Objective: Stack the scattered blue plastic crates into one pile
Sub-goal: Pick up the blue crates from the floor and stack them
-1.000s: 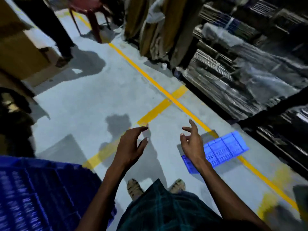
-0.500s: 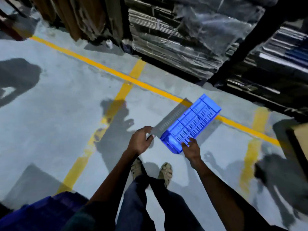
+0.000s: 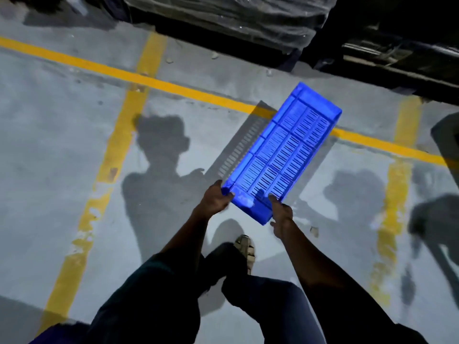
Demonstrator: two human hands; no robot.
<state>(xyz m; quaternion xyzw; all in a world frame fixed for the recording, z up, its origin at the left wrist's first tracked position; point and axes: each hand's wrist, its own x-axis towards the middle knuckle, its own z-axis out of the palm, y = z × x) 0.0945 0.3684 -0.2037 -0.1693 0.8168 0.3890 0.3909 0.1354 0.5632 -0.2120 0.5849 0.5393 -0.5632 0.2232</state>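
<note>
Bottom of the frame is mostly the person's dark trousers (image 3: 260,306), with one sandal (image 3: 246,252) poking out just below centre on the grey concrete floor (image 3: 49,170). Down in the lower left corner there's a dim bluish edge of something, too dark to say what it is. Just above the sandal, both bare forearms reach forward to the near short end of a blue crate (image 3: 283,152). The left hand (image 3: 215,199) is wrapped around the near left corner, thumb over the rim. The right hand (image 3: 282,214) grips the near right corner with fingers curled over the edge, so the hands sit apart, one on each corner of that end, both clamped on the crate. The crate is long and shallow with a slotted grid bottom, open side up, running diagonally from frame centre toward the upper right. The slotted shadow beside it on the left suggests the near end is lifted, but I can't tell if the far end touches the floor. Its far end crosses over a long yellow line (image 3: 124,73) that cuts across the frame, with shorter yellow stripes branching toward the bottom. Several shadows of people fall on the floor. Along the top edge sit dark plastic-wrapped stacks (image 3: 223,18), too dim to make out.
</note>
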